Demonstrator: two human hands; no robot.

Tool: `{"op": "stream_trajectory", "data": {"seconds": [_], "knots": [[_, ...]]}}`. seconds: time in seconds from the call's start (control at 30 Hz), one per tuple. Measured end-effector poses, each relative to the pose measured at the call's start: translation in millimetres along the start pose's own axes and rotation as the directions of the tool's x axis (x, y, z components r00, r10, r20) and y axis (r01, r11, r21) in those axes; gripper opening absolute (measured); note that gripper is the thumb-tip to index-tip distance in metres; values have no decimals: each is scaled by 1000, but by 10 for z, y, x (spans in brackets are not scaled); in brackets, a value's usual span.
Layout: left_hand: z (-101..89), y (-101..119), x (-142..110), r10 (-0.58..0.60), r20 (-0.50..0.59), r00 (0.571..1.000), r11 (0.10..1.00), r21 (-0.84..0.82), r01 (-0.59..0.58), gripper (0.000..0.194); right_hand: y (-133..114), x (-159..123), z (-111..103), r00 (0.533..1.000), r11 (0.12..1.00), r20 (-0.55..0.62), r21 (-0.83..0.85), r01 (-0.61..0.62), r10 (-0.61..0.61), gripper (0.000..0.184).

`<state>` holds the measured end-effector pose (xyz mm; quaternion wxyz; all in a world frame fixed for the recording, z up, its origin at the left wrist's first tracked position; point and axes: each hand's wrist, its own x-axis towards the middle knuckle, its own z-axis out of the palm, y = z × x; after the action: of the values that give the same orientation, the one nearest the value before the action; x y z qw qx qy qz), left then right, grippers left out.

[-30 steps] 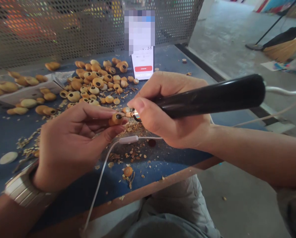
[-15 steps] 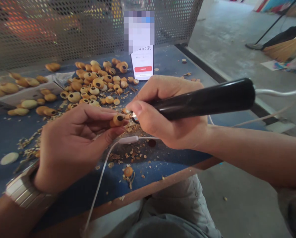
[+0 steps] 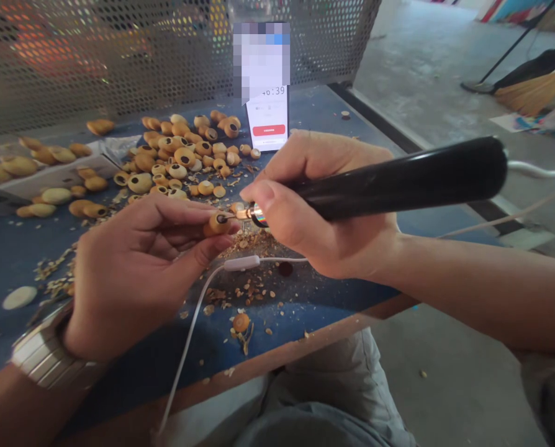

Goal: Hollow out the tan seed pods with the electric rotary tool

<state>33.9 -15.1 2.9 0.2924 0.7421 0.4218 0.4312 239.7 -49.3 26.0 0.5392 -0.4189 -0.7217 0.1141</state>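
Observation:
Between the thumb and fingers of my left hand [image 3: 142, 267] is a small tan gourd [image 3: 219, 225] with a dark round hole facing right. My right hand [image 3: 324, 211] is wrapped round a black cylindrical rotary tool [image 3: 398, 177] with a shiny metal collar. The thin bit [image 3: 233, 216] of the tool reaches to the gourd's hole; I cannot tell how deep it goes. A white cord runs from the tool's back end off to the right. Several hollowed gourds [image 3: 184, 155] are heaped behind my left hand.
A phone [image 3: 268, 124] showing a timer stands upright against a perforated metal screen [image 3: 166, 49]. Whole gourds lie on and around a cardboard box [image 3: 95, 171] at left. A white cable with an inline switch [image 3: 241, 263] crosses the blue tabletop [image 3: 151, 372] among shavings and seeds.
My right hand has drawn the rotary tool slightly to the right and tilted its back end up, so more of the bit shows. The gourd has barely shifted left.

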Motion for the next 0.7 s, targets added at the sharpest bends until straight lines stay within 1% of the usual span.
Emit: {"op": "stream_trajectory", "data": {"seconds": [0.13,0.27,0.37,0.43,0.57,0.7], "knots": [[-6,-17,1,34,0,999,999,24,-34,26,13,-6,0,1000,1000,1,-7,-11,11,24],[2,-36,1,34,2,999,999,-24,-34,27,11,-6,7,1000,1000,-20,-2,14,-14,22],[10,-49,5,30,-13,999,998,-56,-30,28,1,-1,12,1000,999,-14,40,-6,6,24],[11,-56,7,27,-15,1000,998,-63,-28,27,-1,1,10,1000,999,-6,36,-10,11,24],[3,-63,9,41,9,999,996,-84,-40,26,20,4,0,1000,1000,0,16,-8,8,24],[-6,-68,3,60,39,997,991,-125,-55,26,38,0,-5,1000,999,2,39,4,-4,21]]}}
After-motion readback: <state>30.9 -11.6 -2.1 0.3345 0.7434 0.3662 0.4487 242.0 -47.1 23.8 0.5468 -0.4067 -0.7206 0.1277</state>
